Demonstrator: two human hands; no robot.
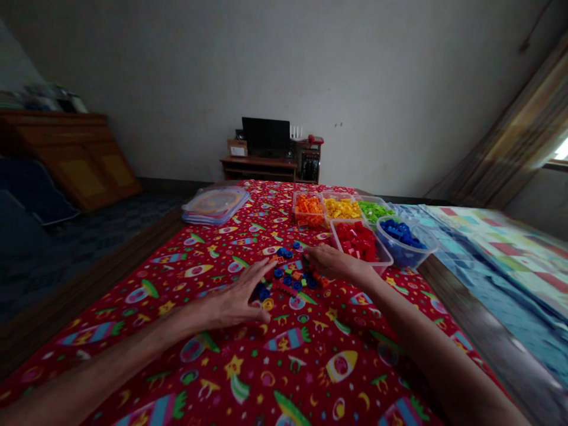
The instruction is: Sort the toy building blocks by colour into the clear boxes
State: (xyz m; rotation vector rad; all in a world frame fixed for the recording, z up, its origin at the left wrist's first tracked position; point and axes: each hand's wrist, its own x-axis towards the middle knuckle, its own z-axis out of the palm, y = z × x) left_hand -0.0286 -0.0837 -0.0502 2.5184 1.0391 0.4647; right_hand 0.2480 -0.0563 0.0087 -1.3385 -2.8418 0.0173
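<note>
A small heap of loose plastic bricks (290, 276), mostly blue with some orange and red, lies on a red patterned cloth (248, 355). My left hand (239, 299) rests flat on the cloth at the heap's left side, fingers stretched towards the bricks. My right hand (331, 263) lies at the heap's right side, palm down, fingers reaching into the bricks. I cannot make out anything held in either hand. Just beyond my right hand stands a clear tub of red bricks (360, 241).
More clear tubs hold orange bricks (308, 210), yellow bricks (341, 207), green bricks (375, 210) and blue bricks (403, 236). A stack of clear lids (216, 204) sits far left. A chequered cloth (501, 260) lies to the right. A desk with a monitor (266, 137) stands by the wall.
</note>
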